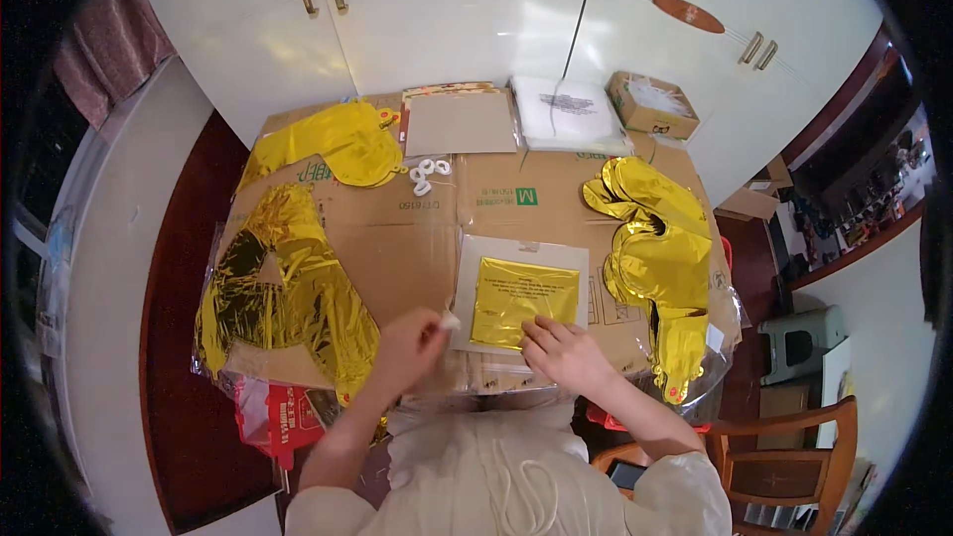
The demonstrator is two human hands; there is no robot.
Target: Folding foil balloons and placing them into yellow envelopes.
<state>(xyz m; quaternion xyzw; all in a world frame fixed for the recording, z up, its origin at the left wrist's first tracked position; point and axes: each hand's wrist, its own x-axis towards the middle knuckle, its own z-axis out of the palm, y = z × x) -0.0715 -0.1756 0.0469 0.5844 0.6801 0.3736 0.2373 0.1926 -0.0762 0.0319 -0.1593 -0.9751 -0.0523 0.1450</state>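
A folded gold foil balloon (526, 298), printed with dark text, lies flat on a pale square card (467, 288) near the table's front edge. The curled fingers of my right hand (564, 352) close on its lower edge; the thumb is mostly hidden. Left of the card, my left hand (412, 342) pinches a small white piece (451, 321), too small to make out further. Large unfolded gold foil balloons lie on both sides: a letter-shaped one (338, 308) at the left, another (347, 144) behind it, and a pile (660, 248) at the right.
Cardboard (387, 238) covers the table. Several white rings (424, 177) lie near the middle. Along the back are grey-brown cards (462, 122), a stack of clear bags (566, 114) and an open box (653, 104). White cabinets (457, 30) stand behind; a wooden chair (784, 462) is at the right.
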